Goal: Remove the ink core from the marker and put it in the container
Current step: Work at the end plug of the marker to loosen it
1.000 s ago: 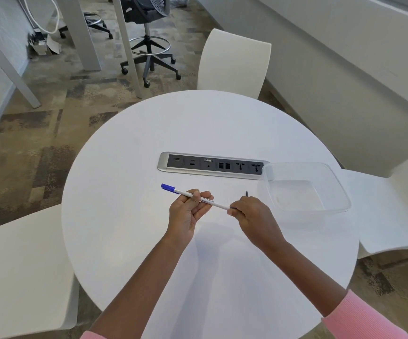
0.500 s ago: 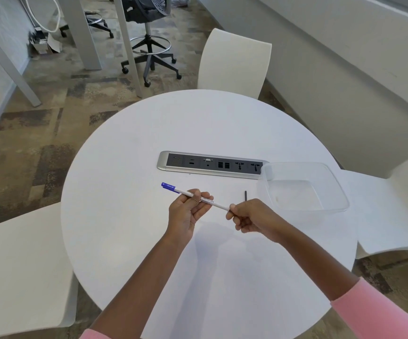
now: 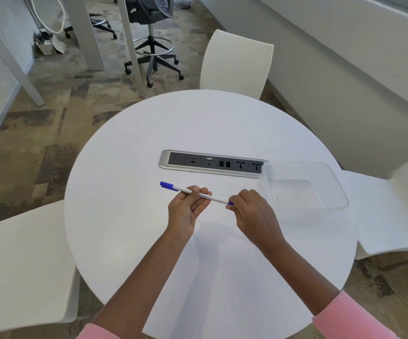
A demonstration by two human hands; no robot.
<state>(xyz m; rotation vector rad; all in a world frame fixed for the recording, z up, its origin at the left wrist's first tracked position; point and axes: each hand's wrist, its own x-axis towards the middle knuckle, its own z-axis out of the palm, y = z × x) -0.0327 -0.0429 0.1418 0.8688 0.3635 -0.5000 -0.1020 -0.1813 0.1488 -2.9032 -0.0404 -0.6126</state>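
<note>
right hand [image 3: 252,211] turned knuckles-up again at the marker [image 3: 198,194] end, a blue bit now showing at its fingertips, small dark piece earlier seen on the surface beyond the hand no longer visible

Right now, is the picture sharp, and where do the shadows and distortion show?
Head view: sharp on the marker and both hands; soft shadows fall on the table below the arms; wide-angle bending curves the room's edges; the clear container shows faint glare.

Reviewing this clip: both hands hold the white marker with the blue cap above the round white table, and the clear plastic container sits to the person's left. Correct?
Not quite. The head view shows the clear plastic container on the person's right, beside the right hand. The rest holds: both hands, including the left hand, hold the white marker with the blue cap above the round white table.
</note>
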